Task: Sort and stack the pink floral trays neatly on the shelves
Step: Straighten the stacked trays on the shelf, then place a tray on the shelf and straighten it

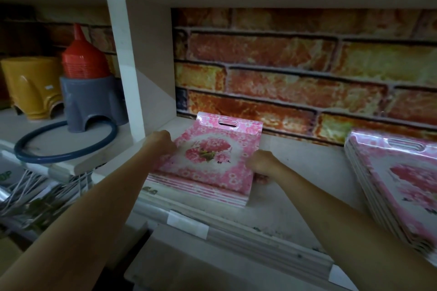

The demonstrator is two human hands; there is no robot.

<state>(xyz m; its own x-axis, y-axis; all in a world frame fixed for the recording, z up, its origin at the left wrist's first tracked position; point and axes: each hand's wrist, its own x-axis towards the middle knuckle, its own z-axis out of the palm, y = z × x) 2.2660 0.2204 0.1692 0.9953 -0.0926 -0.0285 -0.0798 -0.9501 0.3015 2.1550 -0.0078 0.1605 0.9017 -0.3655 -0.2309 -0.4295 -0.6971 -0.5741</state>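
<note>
head view: two hands, left hand point(163, 142) and right hand point(261, 163), grip one tray stack point(208, 165).

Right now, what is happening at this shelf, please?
A person is tidying a stack of pink floral plastic trays on a white shelf backed by brick-pattern paper. The left hand grips the stack's left edge and the right hand holds its right edge, apparently squaring it up. A second stack of the same pink trays lies further right on that shelf, untouched.
</note>
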